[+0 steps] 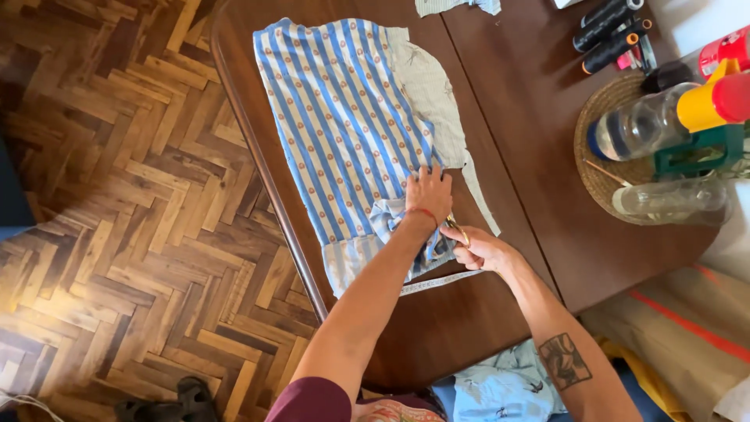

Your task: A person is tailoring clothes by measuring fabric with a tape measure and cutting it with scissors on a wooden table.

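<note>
A blue and cream striped cloth point(344, 117) lies spread on a dark brown wooden table point(531, 133), with a pale paper pattern piece point(431, 94) along its right edge. My left hand point(428, 194) presses flat on the cloth near its lower right part, fingers spread. My right hand point(478, 250) is closed around gold-handled scissors point(455, 227) at the cloth's bunched lower edge. A white measuring tape point(439, 283) lies just below both hands.
A round woven mat point(601, 160) at the right holds clear glass bottles point(637, 125) and a green holder point(695, 152). Dark thread spools point(609, 31) lie at the far right. Brown paper rolls point(680, 328) and light blue cloth point(500, 387) sit below the table. Herringbone wood floor point(117, 195) lies left.
</note>
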